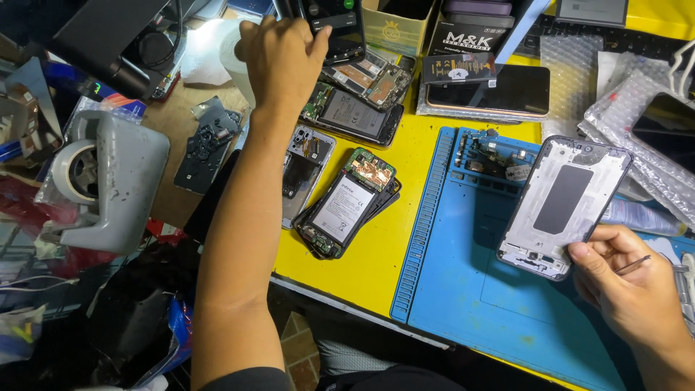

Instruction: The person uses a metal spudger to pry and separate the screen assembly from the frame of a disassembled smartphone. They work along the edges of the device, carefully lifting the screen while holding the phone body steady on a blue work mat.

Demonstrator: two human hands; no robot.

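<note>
My right hand (631,279) grips the lower corner of a silver phone frame (565,206), lifted over the blue work mat (463,268), and also pinches a thin metal tool (634,265). My left hand (281,58) reaches far across the yellow table (376,253) and closes its fingers and thumb on a black phone (334,27) with a dark screen at the back. Under that arm lie several opened phones, one showing a battery and green circuit board (346,204).
A grey tape dispenser (105,177) stands at the left. A roll of white tissue (217,47) sits behind the left hand. Boxes (463,32), a dark phone screen (499,90) and bubble wrap (637,108) crowd the back right. Small parts lie in the mat's tray (492,156).
</note>
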